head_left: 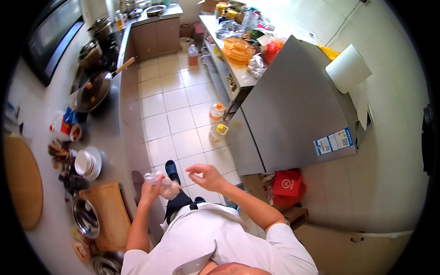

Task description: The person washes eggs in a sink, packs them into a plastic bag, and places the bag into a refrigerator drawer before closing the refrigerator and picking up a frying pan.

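The scene is viewed by one head-worn camera, pointed forward and steeply down. The shirt [215, 233], left hand [152, 187] and right hand [206, 178] are seen close below; the floor [176, 103] is shown stretching away above, within a wide, black-edged view.

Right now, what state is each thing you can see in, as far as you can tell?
Left hand: closed on clear plastic
Right hand: open, apparently empty
Clear plastic: crumpled
Fridge: shut
Wok: looks lidded
Bowls: stacked
Board: lying flat
Orange-capped bottle: upright, capped
Yellow-capped bottle: upright, capped
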`<state>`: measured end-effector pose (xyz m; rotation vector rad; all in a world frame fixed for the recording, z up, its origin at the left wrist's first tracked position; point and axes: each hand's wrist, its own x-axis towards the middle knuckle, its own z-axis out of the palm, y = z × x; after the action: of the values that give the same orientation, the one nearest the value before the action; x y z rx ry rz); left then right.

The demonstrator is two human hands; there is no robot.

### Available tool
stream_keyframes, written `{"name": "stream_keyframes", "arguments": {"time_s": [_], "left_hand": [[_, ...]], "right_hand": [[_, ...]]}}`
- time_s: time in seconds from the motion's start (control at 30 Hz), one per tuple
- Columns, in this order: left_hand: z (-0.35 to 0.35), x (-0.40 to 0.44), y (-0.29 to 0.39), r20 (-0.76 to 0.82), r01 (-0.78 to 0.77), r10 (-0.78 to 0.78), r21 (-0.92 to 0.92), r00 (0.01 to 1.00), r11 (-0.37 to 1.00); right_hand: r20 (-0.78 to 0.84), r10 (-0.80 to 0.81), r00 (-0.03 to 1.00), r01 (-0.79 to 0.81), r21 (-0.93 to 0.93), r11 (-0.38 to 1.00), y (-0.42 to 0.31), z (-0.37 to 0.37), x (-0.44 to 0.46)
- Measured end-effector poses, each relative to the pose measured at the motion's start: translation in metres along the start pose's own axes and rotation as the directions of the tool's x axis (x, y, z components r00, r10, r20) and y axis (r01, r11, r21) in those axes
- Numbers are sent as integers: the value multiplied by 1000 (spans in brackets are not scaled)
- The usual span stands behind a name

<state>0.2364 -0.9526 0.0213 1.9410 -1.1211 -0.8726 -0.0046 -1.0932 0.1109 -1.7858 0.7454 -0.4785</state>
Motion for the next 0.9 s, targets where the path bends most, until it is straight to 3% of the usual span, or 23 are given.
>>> {"name": "stream_keyframes", "arguments": {"time_s": [0.03, 0.1, 0.17, 0.23, 0.3, 0.4, 0.47, 0.57, 0.67, 0.77, 0.9], "left_hand": [[8, 26, -36, -21, -82, 79, -133, 997, 988], [-18, 58, -18, 242, 308, -238, -313, 941, 899], [-33, 90, -5, 269, 352, -257, -410, 928, 841], [-44, 120, -4, 302, 411, -290, -505, 908, 759], [-50, 152, -13, 345, 478, -332, -590, 878, 651], [-66, 201, -12, 400, 528, -345, -654, 849, 542], [-72, 237, -16, 447, 567, -350, -677, 823, 470], [-83, 284, -17, 486, 582, -320, -678, 813, 449], [-91, 328, -17, 490, 597, -342, -660, 802, 455], [-95, 366, -17, 482, 597, -352, -656, 802, 462], [-96, 416, -3, 477, 608, -377, -632, 794, 480]], "right_hand": [[-48, 10, 999, -12, -50, 999, 3, -18, 12], [-173, -46, 984, 6, -227, 974, 5, -61, 42], [-301, -162, 940, 51, -346, 937, 15, -102, 75], [-436, -198, 878, -21, -449, 893, -3, -147, 109], [-479, -382, 790, -85, -703, 706, -26, -197, 143], [-461, -578, 674, -274, -882, 384, -62, -271, 183], [-432, -682, 591, -437, -882, 180, -81, -314, 203], [-407, -755, 514, -671, -740, -57, -96, -372, 220], [-508, -711, 486, -807, -573, -142, -103, -411, 233], [-664, -620, 418, -855, -519, -21, -87, -438, 245], [-616, -705, 350, -877, -480, -16, -82, -443, 268]]}}
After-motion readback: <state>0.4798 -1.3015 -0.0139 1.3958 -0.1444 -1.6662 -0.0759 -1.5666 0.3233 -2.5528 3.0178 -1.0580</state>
